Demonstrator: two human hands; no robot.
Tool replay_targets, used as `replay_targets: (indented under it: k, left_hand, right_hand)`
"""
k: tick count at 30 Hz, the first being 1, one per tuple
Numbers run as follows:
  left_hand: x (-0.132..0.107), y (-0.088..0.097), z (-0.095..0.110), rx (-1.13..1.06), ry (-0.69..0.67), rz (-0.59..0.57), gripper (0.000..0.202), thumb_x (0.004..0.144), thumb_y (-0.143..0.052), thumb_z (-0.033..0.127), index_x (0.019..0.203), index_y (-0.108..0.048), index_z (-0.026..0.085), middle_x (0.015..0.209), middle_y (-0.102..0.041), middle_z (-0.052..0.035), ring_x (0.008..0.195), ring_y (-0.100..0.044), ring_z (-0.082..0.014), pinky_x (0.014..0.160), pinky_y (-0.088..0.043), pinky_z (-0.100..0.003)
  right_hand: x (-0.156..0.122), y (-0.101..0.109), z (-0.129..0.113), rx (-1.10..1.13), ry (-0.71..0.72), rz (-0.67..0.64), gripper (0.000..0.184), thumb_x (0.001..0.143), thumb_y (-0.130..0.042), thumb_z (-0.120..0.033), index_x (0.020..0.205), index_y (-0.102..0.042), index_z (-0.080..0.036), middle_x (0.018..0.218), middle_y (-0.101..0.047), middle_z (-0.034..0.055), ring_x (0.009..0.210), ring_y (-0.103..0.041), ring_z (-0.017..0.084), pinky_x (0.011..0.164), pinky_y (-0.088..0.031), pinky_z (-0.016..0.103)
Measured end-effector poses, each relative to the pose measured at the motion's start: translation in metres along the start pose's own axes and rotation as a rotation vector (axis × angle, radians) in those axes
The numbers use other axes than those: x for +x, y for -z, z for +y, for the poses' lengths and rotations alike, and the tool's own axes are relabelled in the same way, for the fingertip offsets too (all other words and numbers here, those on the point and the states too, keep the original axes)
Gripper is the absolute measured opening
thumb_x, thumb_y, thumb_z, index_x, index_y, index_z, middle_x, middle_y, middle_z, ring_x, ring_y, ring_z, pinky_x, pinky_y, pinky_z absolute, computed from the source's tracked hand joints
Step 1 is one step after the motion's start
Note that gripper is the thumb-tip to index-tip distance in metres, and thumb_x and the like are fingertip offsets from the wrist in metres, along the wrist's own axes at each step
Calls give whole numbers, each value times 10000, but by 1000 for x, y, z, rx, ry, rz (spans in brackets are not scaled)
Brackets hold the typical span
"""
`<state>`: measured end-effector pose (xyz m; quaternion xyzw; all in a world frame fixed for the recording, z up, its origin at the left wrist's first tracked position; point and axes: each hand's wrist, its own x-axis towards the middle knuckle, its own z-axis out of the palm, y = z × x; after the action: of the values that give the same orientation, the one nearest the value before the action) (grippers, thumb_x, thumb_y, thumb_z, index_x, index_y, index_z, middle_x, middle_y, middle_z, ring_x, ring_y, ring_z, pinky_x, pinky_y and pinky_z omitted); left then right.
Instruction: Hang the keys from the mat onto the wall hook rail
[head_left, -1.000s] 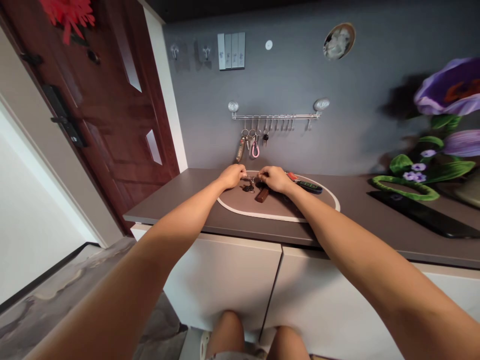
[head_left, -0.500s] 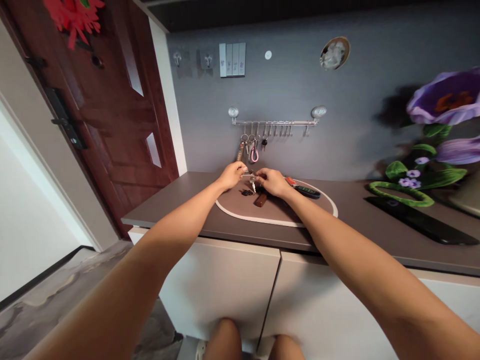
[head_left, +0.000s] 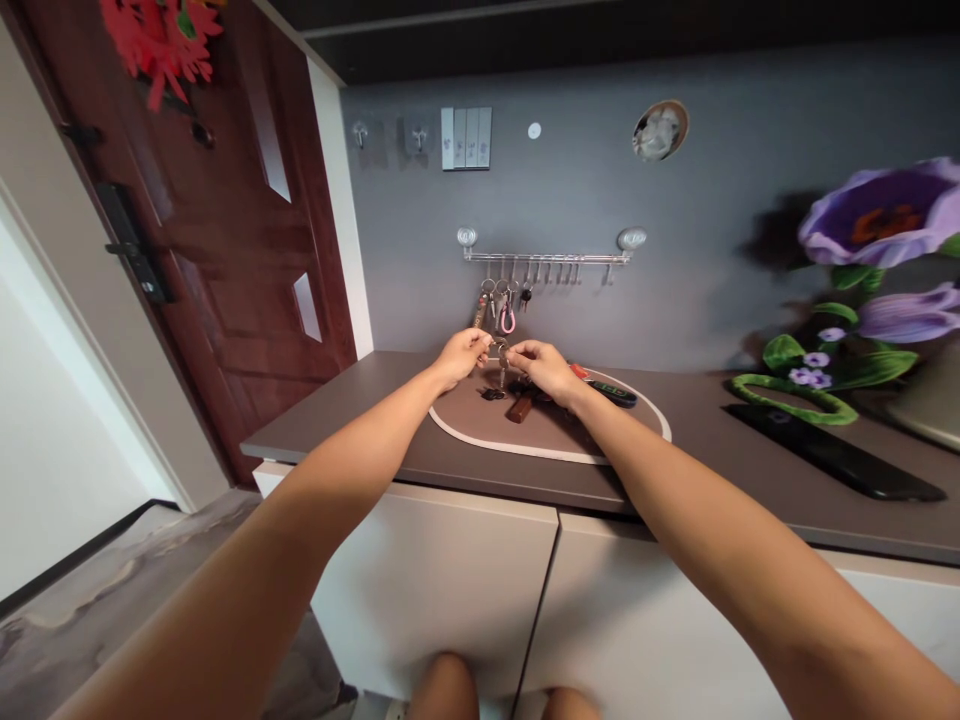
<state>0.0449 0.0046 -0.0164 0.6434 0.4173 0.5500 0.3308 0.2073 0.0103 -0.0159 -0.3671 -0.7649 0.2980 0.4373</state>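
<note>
Both my arms reach out over a dark countertop (head_left: pixel 360 440). My left hand (head_left: pixel 463 355) and my right hand (head_left: pixel 541 366) pinch a small key ring with keys (head_left: pixel 501 357) between them, lifted a little above an oval brown mat with a pale rim (head_left: pixel 517 450). On the mat below lie a small dark key (head_left: pixel 493 394), a brown fob (head_left: pixel 519 408) and a dark remote with a red end (head_left: pixel 609 390). On the wall just behind is a metal hook rail (head_left: pixel 547 258) with several key bunches (head_left: pixel 504 298) hanging at its left end.
A dark red door (head_left: pixel 225 230) with a black handle (head_left: pixel 131 250) stands at the left. White cabinet doors (head_left: pixel 435 580) sit under the counter. A flat black tray (head_left: pixel 832 455) and artificial purple flowers (head_left: pixel 877 220) are at the right. Light switches (head_left: pixel 465 137) are on the grey wall.
Both hands have lifted the key ring off the mat and a little towards the hook rail. The camera view has tilted slightly downwards.
</note>
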Motion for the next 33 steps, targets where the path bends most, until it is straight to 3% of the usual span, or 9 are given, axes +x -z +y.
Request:
replay_targets:
  k: [7, 14, 26, 33]
  left_hand:
    - [1, 1, -1, 24, -3, 24, 149, 849, -409, 218, 766, -497, 130, 580, -465, 35, 489, -430, -37, 500, -379, -165]
    - [0, 1, -1, 35, 0, 42, 117, 820, -455, 219, 748, -497, 136, 611, -485, 29, 496, -440, -39, 486, -368, -170]
    - [-7, -6, -8, 50, 16, -255, 126, 744, -573, 207, 814, -524, 114, 675, -592, -13, 539, -502, -51, 553, -415, -198]
    - [-3, -5, -14, 236, -82, -232, 151, 721, -578, 259, 786, -575, 124, 713, -621, -22, 616, -537, -85, 614, -433, -220]
  right_hand:
    - [1, 0, 0, 195, -65, 5, 182, 662, -578, -315, 737, -563, -150, 701, -607, 7, 602, -517, 89, 656, -429, 244]
    - [7, 6, 6, 216, -53, 78, 222, 657, -581, -357, 736, -557, -152, 743, -612, 15, 673, -541, 103, 690, -438, 250]
    - [8, 6, 7, 305, -39, 134, 335, 637, -605, -461, 757, -509, -164, 689, -525, -25, 615, -487, 75, 664, -443, 255]
    - [9, 7, 9, 331, 5, 141, 339, 647, -597, -473, 770, -509, -170, 745, -549, -8, 677, -512, 84, 706, -461, 271]
